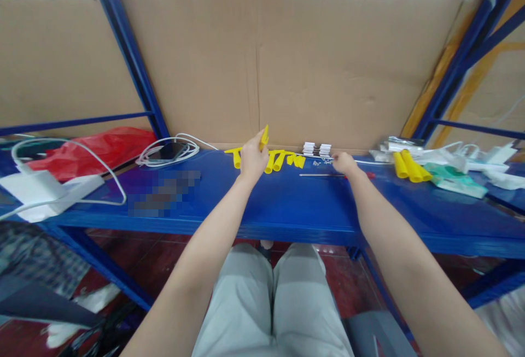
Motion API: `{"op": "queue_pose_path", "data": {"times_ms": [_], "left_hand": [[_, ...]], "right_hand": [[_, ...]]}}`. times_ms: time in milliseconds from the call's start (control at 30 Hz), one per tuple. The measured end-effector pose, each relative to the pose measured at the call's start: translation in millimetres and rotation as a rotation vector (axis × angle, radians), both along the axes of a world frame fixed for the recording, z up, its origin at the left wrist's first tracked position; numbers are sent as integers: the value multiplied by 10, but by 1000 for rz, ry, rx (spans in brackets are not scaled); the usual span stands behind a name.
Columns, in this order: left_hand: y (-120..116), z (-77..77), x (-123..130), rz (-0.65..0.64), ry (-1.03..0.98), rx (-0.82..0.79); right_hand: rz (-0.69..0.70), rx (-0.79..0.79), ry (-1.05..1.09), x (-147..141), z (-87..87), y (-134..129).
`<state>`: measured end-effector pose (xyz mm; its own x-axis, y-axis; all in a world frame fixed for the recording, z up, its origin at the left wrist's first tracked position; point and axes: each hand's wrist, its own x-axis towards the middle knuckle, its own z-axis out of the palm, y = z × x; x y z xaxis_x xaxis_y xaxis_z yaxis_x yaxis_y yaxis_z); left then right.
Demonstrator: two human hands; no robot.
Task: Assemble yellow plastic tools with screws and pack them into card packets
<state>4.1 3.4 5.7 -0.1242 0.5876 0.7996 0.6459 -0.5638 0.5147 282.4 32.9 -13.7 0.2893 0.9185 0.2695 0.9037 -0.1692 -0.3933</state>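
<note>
My left hand [253, 158] is closed around a yellow plastic piece [264, 137], which points up above the bench. Several more yellow tube-like pieces [278, 161] lie in a row along the back, on both sides of that hand. Close to the small metal parts [316, 163], my right hand [344, 164] has its fingers pinched together at the back of the bench; what they hold is too small to make out. Just in front of it lies a screwdriver [320, 175] with a long thin shaft and a red handle, partly covered by my right wrist.
Stacked white blocks [316, 149] stand against the cardboard wall [328, 62]. On the blue bench [295, 204] at left are a coiled white cable [168, 152], a red bag [98, 152] and a white power strip [61, 193]. Yellow tubes [410, 168] and a green packet [455, 181] lie right.
</note>
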Motion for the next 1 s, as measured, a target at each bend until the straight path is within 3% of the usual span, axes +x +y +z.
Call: {"op": "queue_pose_path", "data": {"times_ms": [100,200,333,500,633,833,1000], "left_hand": [[4,60,-7,-104,-373,-63],[-38,102,21,-373,-704,-229],[-90,105,56,-669,-915,-528],[-86,43,106,-811,-865,-908],[-78,-3,157,-817,-723,-1128],[-60,-71,180,-793,-594,-1269],[-46,-112,162,-852,-616,-1265]], "right_hand": [[-20,-106,-101,37,-95,31],[-10,-121,-150,36,-146,63],[26,-123,-216,-6,-168,96],[99,-187,-302,-113,-144,112],[140,-204,-341,-158,-139,137],[143,-157,-340,-168,-120,110],[98,-100,-376,-198,-90,86]]}}
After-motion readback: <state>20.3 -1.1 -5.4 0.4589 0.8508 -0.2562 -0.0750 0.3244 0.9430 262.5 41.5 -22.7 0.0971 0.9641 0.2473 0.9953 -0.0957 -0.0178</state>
